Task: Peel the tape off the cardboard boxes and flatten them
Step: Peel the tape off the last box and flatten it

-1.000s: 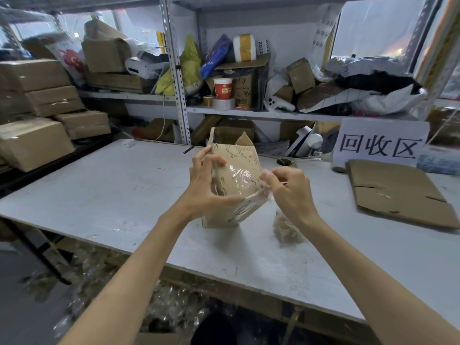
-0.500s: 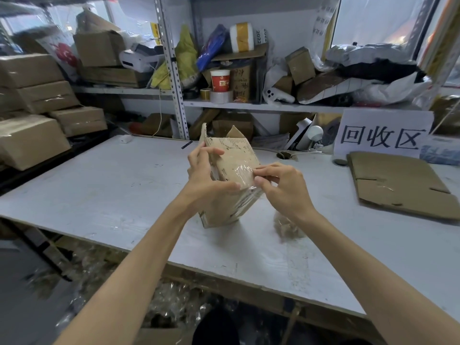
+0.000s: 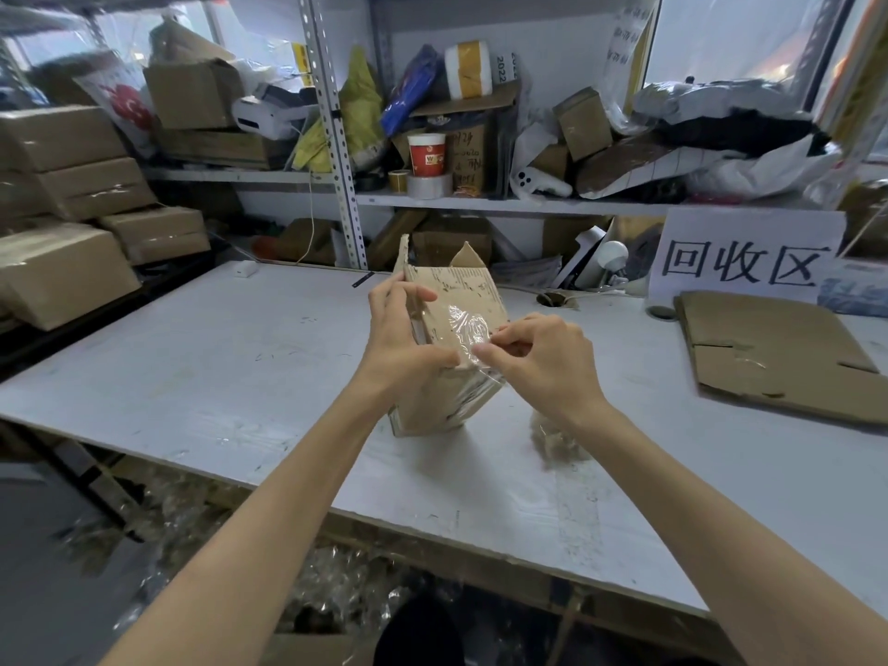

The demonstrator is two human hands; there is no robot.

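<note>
A small brown cardboard box (image 3: 468, 295) stands tilted on the white table (image 3: 216, 358), its top flaps raised. My left hand (image 3: 401, 341) grips the box's left side, thumb on the front face. Clear tape (image 3: 466, 329) crinkles across that front face. My right hand (image 3: 540, 358) pinches the tape's lower right edge between thumb and fingers. A flattened cardboard box (image 3: 778, 353) lies on the table at the right.
A crumpled wad of peeled tape (image 3: 557, 437) lies by my right wrist. A white sign with black characters (image 3: 745, 262) leans behind the flat box. Taped boxes (image 3: 72, 262) stack at the left, and cluttered metal shelves (image 3: 480, 199) run behind. Tape scraps litter the floor.
The box has been lifted and turned slightly toward me. My right hand shifted up along the tape on the front face and now pinches its edge.
</note>
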